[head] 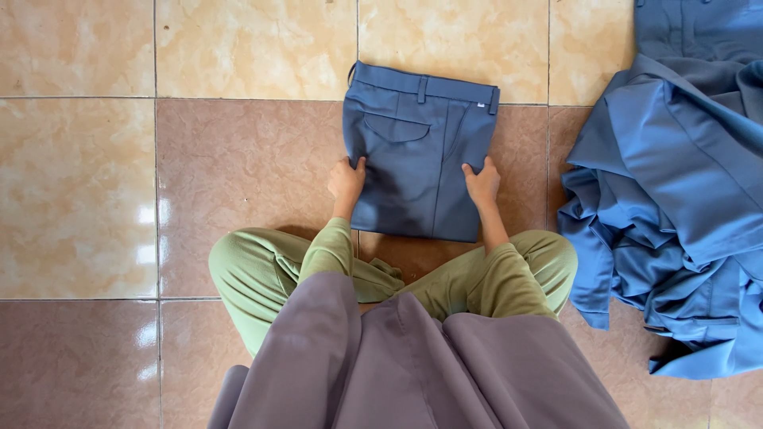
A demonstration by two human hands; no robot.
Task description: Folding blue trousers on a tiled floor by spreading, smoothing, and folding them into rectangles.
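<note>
The folded blue trousers [420, 151] lay flat on the tiled floor [238, 159], waistband away from the person. The left hand [347, 179] gripped their left edge, the right hand [482, 182] their right edge, fingers curled over the cloth. A heap of blue garments [675, 191] lay just to the right.

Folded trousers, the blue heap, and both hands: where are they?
folded trousers [417, 151], head view, middle of front panel.
blue heap [675, 199], head view, broad top fold.
left hand [346, 179], head view, back.
right hand [482, 181], head view, back.
</note>
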